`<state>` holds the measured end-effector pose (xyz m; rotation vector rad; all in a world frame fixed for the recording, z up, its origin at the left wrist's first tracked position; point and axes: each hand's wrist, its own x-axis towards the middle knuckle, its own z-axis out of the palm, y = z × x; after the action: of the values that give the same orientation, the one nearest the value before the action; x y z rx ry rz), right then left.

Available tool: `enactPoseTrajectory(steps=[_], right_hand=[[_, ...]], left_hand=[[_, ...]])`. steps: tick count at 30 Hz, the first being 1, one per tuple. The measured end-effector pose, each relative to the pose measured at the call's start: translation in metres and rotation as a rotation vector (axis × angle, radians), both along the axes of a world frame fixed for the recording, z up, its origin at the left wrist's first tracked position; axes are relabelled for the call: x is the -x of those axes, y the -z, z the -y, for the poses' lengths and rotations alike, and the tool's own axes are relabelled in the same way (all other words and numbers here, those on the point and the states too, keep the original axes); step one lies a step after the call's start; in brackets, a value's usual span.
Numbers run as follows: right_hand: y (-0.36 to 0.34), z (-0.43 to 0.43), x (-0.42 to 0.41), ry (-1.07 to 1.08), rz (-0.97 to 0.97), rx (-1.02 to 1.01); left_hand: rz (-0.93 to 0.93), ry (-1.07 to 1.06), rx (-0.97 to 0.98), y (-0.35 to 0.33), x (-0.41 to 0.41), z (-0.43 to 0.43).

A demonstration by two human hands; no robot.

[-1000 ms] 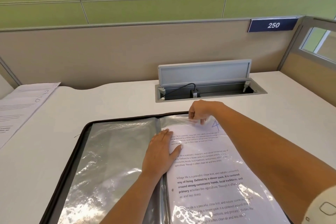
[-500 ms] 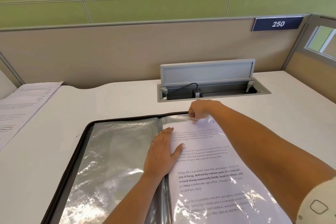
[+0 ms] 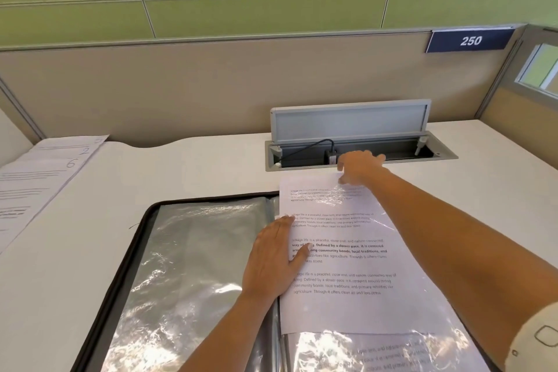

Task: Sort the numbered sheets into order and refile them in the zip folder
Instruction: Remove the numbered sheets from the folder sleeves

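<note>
The zip folder (image 3: 187, 266) lies open on the desk (image 3: 181, 172), a sheet (image 3: 338, 251) half out of its 3 o'clock sleeve and jutting past 12 o'clock. The left hand (image 3: 271, 260) presses flat beside the spine, apparently as an anchor, while the right hand (image 3: 359, 166) pinches the sheet's top edge.

Sheet (image 3: 341, 305) partway out of zip folder (image 3: 187, 266), right hand (image 3: 359, 167) at top, left hand (image 3: 271, 260) flat.

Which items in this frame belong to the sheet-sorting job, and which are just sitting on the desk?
Part of the job:
- printed sheet, partly out of its sleeve, right hand holding its top edge
- open zip folder, left hand flat near its spine
- numbered sheets stacked at far left

Lying about:
- cable box, lid raised
- plate reading 250
</note>
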<state>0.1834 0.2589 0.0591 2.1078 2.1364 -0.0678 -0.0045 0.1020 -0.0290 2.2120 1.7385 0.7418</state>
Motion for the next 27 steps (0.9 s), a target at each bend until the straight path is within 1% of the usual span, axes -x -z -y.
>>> enactPoseTrajectory(steps=[2,5,6,9,12,14,15,16,17,19,21,23,25,27], right_hand=[[0.001,-0.002,-0.013,0.1,-0.037,0.039],[0.009,-0.004,-0.032,0.231,-0.246,0.132],[0.012,-0.003,-0.036,0.252,-0.32,0.125],[0.013,-0.001,-0.04,0.31,-0.53,-0.043],[0.007,-0.002,-0.039,0.281,-0.658,-0.234],[0.003,-0.002,-0.037,0.328,-0.744,-0.388],[0.001,-0.002,-0.035,0.353,-0.796,-0.437],[0.001,-0.002,-0.033,0.372,-0.851,-0.437],[0.002,-0.001,-0.032,0.392,-0.902,-0.397],[0.005,0.0,-0.031,0.422,-0.942,-0.218],[0.007,0.004,-0.032,0.441,-0.923,-0.011],[0.008,0.007,-0.034,0.46,-0.867,0.117],[0.008,0.008,-0.034,0.475,-0.838,0.092],[0.009,0.006,-0.033,0.494,-0.896,0.01]], left_hand=[[-0.001,-0.001,-0.001,-0.001,0.0,0.0],[-0.005,-0.003,0.004,-0.001,-0.001,0.001],[-0.007,-0.003,0.005,-0.001,0.0,0.001],[-0.004,-0.004,-0.002,-0.001,-0.001,0.001],[-0.012,-0.001,-0.019,-0.002,-0.001,0.001],[-0.011,-0.002,-0.017,-0.002,-0.001,0.001],[-0.004,-0.003,-0.016,-0.001,-0.001,0.0],[-0.001,-0.005,-0.014,-0.001,-0.001,0.0],[-0.003,-0.006,-0.012,0.0,-0.001,0.0],[-0.011,-0.009,-0.01,0.001,-0.001,0.0],[-0.018,-0.011,-0.011,0.001,-0.001,0.0],[-0.024,-0.01,-0.016,0.0,-0.001,0.0],[-0.028,-0.005,-0.02,-0.001,-0.001,0.001],[-0.025,-0.005,-0.018,-0.001,-0.001,0.001]])
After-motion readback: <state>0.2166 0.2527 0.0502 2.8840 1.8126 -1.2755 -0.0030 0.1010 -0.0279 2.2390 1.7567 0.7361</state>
